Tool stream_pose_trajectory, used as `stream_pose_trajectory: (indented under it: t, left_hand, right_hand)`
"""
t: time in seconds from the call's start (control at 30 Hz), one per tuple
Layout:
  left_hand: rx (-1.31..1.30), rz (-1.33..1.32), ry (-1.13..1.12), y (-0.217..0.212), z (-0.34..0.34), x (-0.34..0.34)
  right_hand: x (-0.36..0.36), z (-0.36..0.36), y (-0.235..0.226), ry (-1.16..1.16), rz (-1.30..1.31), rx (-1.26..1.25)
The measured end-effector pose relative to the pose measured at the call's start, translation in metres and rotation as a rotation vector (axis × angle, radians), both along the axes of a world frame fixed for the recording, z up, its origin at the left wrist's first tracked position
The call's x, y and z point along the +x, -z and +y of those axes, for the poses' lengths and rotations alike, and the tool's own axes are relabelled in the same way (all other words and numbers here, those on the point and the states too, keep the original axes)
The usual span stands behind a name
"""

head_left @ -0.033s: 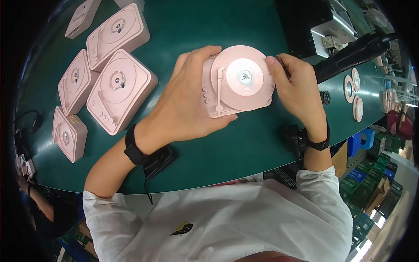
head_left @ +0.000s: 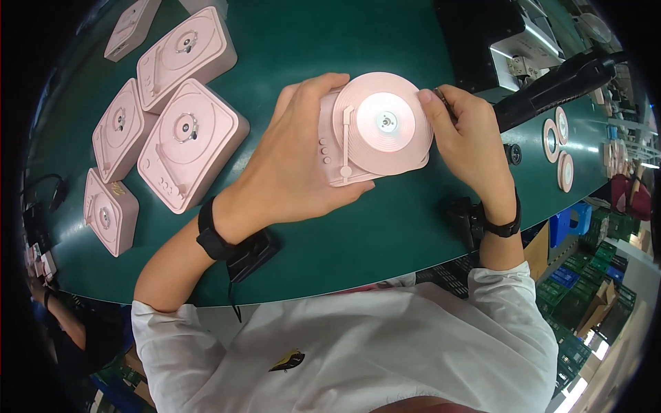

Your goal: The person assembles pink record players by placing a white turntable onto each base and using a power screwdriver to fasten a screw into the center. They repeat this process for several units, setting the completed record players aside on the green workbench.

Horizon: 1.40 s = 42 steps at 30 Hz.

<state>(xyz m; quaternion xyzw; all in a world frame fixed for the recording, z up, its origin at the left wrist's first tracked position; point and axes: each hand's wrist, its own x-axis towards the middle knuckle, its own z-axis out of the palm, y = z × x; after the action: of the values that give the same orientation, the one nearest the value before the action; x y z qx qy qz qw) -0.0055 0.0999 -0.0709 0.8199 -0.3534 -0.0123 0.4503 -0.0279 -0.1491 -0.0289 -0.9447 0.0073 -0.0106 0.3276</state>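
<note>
A small pink turntable-shaped device (head_left: 334, 148) is gripped in my left hand (head_left: 275, 162), the thumb at its near edge and the fingers over its far left corner. On top lies a round pink disc (head_left: 351, 148) with a bright white centre; a pale tone arm (head_left: 346, 138) reaches over its left side. My right hand (head_left: 471, 131) is closed at the disc's right rim, thumb tip against the edge. Something thin and dark (head_left: 447, 104) shows between that thumb and the curled fingers; its kind is unclear. What the curled fingers touch underneath is hidden.
Several similar pink units (head_left: 195, 141) without the large disc stand at the left of the green table (head_left: 330, 255). At the right are a black handle-like arm (head_left: 558, 89), a small black round part (head_left: 513, 153) and pale rings (head_left: 551, 140). A black machine (head_left: 475, 41) stands behind.
</note>
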Motion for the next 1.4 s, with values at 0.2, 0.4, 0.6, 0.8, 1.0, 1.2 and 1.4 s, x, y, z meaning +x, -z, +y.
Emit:
stream_pose_trajectory:
  t: [0.2, 0.4, 0.6, 0.8, 1.0, 1.2, 1.4]
  left_hand:
    - [-0.064, 0.008, -0.008, 0.001, 0.0, -0.002]
    - [-0.016, -0.032, 0.009, -0.001, 0.001, 0.0]
    - [-0.026, -0.025, 0.012, 0.0, 0.002, 0.0]
    - [-0.055, -0.058, 0.0, 0.003, 0.005, 0.001]
    - [-0.036, -0.03, 0.026, 0.003, 0.004, 0.001]
    - [-0.089, -0.001, 0.009, 0.007, 0.003, 0.0]
    - [-0.065, -0.015, 0.004, 0.006, 0.001, 0.0]
  right_hand:
    - [-0.003, 0.001, 0.0, -0.04, -0.048, -0.011]
    - [-0.005, 0.005, -0.01, 0.013, -0.005, -0.03]
    - [0.004, 0.008, 0.0, -0.028, -0.167, -0.095]
    - [-0.009, 0.003, -0.023, -0.101, 0.012, -0.2]
    - [0.004, 0.013, -0.018, -0.183, -0.466, 0.262]
    - [0.002, 0.021, 0.003, -0.269, -0.352, 0.369]
    - [0.002, 0.025, 0.007, -0.268, -0.321, 0.222]
